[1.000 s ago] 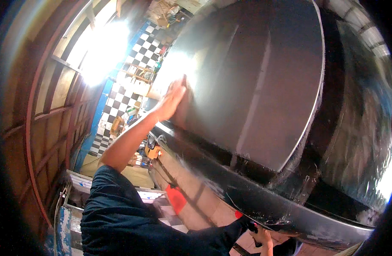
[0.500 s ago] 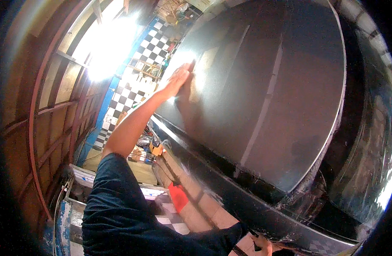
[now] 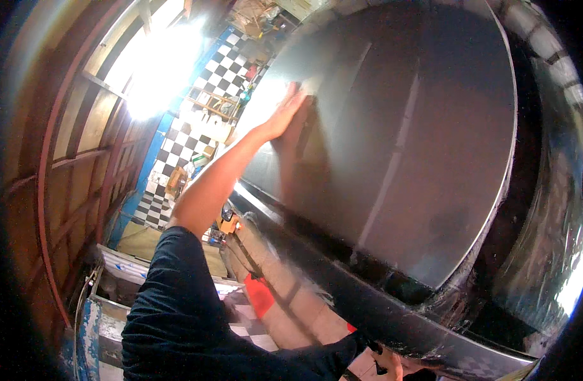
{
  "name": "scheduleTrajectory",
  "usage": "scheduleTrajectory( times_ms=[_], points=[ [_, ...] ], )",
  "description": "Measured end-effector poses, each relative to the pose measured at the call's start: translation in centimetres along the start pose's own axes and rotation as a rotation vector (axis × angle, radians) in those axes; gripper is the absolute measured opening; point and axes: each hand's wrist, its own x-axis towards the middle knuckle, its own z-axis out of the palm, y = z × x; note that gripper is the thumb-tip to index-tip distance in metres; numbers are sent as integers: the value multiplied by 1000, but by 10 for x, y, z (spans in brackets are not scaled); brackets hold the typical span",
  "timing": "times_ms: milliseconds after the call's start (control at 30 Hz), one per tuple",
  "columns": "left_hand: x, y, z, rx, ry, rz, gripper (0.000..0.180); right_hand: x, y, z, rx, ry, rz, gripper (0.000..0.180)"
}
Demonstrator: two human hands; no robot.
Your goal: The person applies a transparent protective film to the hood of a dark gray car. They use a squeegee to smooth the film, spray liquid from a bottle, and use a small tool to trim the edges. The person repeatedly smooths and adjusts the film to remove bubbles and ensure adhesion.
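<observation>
My left hand point(image 3: 288, 115) lies on the broad dark grey vehicle panel point(image 3: 374, 152), close to its far left edge. Its fingers are stretched out and nearly together, and I see no tool in it. The hand's shadow falls on the panel just to its right. Two pale streaks run lengthwise along the dull surface, and bright light glares off it by the hand. My left arm, in a dark short sleeve point(image 3: 177, 286), reaches up from the lower left. My right hand cannot be made out. A skin-toned patch point(image 3: 393, 365) at the lower edge looks like part of a foot.
A dark, scuffed lower body edge point(image 3: 342, 279) of the vehicle curves below the panel. Left stands a wood-framed wall point(image 3: 82, 165) with a glaring opening. Black-and-white checks point(image 3: 177, 143), an orange object point(image 3: 228, 222) and a red piece point(image 3: 258, 295) show beyond my arm.
My left hand has slid a little to the right across the panel, and the forearm has followed. Its shadow has shifted right too. My fingers stay stretched out.
</observation>
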Motion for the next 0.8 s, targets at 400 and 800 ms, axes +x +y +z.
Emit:
scheduleTrajectory(
  times_ms=[400, 800],
  points=[
    [-97, 138, 42, 308, -117, 775, 89, -6, -4, 2, -32, 48, -10, 62],
    [-214, 85, -5, -58, -49, 948, 42, -70, -46, -34, -146, 169, -200, 61]
  ],
)
